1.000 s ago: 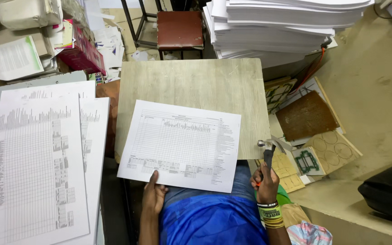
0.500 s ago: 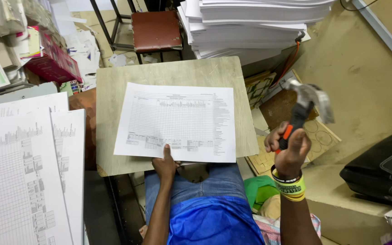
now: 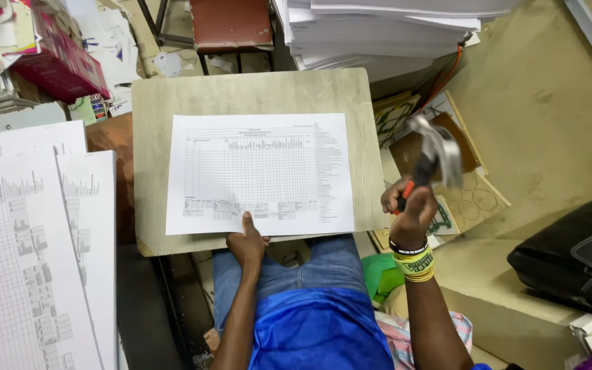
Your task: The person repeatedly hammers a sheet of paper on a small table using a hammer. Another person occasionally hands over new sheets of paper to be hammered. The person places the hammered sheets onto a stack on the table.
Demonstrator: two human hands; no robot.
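A printed sheet (image 3: 262, 175) with a table on it lies flat in the middle of a small pale wooden surface (image 3: 152, 103), its near edge at the surface's front rim. The left hand (image 3: 247, 243) presses that near edge down, fingers flat, holding nothing. The right hand (image 3: 409, 209) has its grip closed around the red-and-black handle of a hammer (image 3: 433, 154), raised off to the right of the surface, its metal head blurred. Stacks of printed sheets (image 3: 29, 253) lie to the left, a tall pile of paper (image 3: 378, 27) and a brown stool (image 3: 231, 24) beyond, a black bag (image 3: 570, 253) on the right.
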